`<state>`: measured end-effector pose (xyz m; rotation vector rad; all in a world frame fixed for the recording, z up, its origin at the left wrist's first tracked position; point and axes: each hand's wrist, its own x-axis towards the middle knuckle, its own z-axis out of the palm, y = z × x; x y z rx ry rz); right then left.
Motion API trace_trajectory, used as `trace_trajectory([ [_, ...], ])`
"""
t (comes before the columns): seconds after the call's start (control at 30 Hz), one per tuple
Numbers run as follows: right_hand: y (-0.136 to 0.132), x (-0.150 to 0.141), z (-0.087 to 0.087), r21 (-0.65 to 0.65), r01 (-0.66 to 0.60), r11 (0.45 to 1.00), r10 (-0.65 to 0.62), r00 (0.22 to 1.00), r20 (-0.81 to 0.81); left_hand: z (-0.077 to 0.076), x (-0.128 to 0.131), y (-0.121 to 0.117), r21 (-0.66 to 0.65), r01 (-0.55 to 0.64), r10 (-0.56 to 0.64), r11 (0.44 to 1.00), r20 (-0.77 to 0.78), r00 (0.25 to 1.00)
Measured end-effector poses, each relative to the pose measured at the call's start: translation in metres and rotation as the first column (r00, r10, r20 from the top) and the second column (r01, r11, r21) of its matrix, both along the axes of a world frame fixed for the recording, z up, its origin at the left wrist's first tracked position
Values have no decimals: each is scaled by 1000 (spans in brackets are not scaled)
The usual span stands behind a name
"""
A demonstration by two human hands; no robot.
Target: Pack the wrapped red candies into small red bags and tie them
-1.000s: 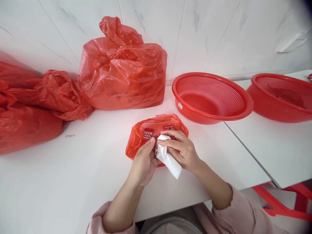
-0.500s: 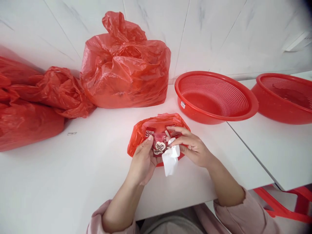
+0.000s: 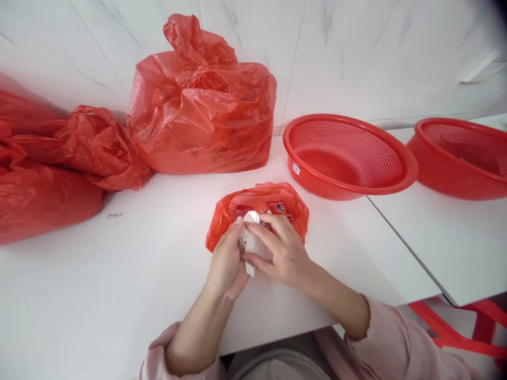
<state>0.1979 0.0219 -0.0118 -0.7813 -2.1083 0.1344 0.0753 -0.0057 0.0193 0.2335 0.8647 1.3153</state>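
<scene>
My left hand [image 3: 226,258] is closed at the near edge of a small open red plastic bag [image 3: 217,224]. A red printed packet was in it a moment ago; the packet is now mostly hidden behind my fingers and a crumpled white paper [image 3: 250,264]. My right hand [image 3: 283,248] grips the white paper with bent fingers and thumb, pressed close against my left hand. Inside the bag lies a red snack packet [image 3: 280,208] with black and white lettering. Another red piece shows at the bag's left, partly covered by my hands.
A large red plastic bag [image 3: 206,121] stands against the wall, with knotted red bags [image 3: 51,174] to its left. Behind my right hand is a red perforated basket [image 3: 350,155], and a second basket [image 3: 455,163] stands farther right. A table seam [image 3: 407,248] runs at the right.
My right hand has moved left with the white paper, bringing it over the red packet in my left hand. The lettered packet at the bag's right side now shows more.
</scene>
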Motion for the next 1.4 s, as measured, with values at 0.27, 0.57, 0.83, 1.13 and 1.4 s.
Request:
trace_trajectory([
  [0.27, 0, 2, 1, -22, -119, 993, 118, 992, -33, -7, 0, 0, 26, -24, 24, 999, 20, 1000],
  [0.57, 4, 19, 10, -16, -256, 967, 256, 963, 82, -13, 6, -3, 42, -4, 3, 999, 24, 1000],
  [0.83, 6, 32, 10, -106, -312, 944, 322, 943, 89, -12, 6, -1, 105, -5, 6, 994, -9, 1000],
  [1.13, 5, 47, 10, -236, -215, 948, 256, 953, 161, -5, 0, 1, 43, -67, 66, 997, 13, 998],
  [1.4, -9, 36, 19, -188, -18, 982, -2, 994, -105, 1, 1, 0, 74, -117, 117, 990, 11, 993],
])
